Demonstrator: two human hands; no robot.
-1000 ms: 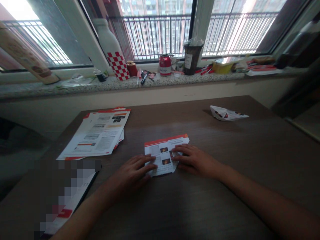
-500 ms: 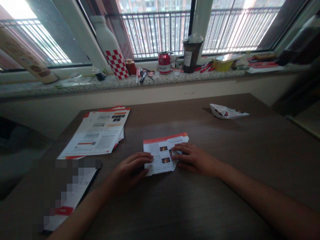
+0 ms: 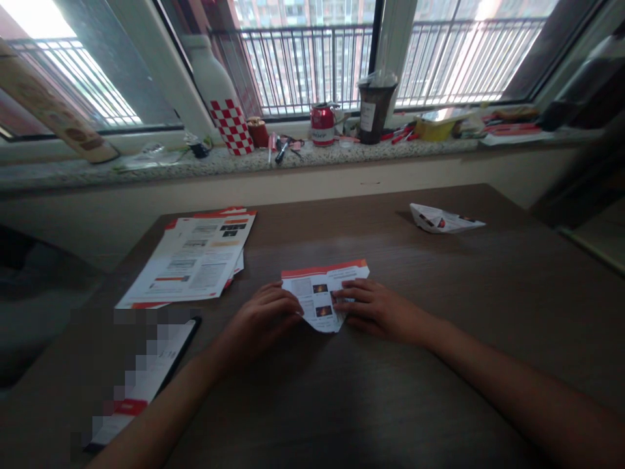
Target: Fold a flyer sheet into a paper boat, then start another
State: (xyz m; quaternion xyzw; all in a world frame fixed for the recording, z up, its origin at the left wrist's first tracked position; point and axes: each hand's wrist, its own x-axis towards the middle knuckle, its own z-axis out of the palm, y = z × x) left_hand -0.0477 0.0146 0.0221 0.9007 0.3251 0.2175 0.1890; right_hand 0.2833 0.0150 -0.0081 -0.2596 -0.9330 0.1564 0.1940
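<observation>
My left hand point(image 3: 266, 316) and right hand point(image 3: 374, 307) pressed flat, fingers extended, on the folded leaflet point(image 3: 322, 294), gripping nothing.

Left hand point(image 3: 261, 317) and right hand point(image 3: 374, 307) palm-down, close together, fingers pointing inward toward each other, slightly curled and pressing flat. Forearms bare, angling in from the lower corners.

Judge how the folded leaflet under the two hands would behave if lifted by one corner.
The folded leaflet is thin printed paper, so probably light and floppy. Its folded corners, pinned by the left hand and right hand, would likely spring open.
</observation>
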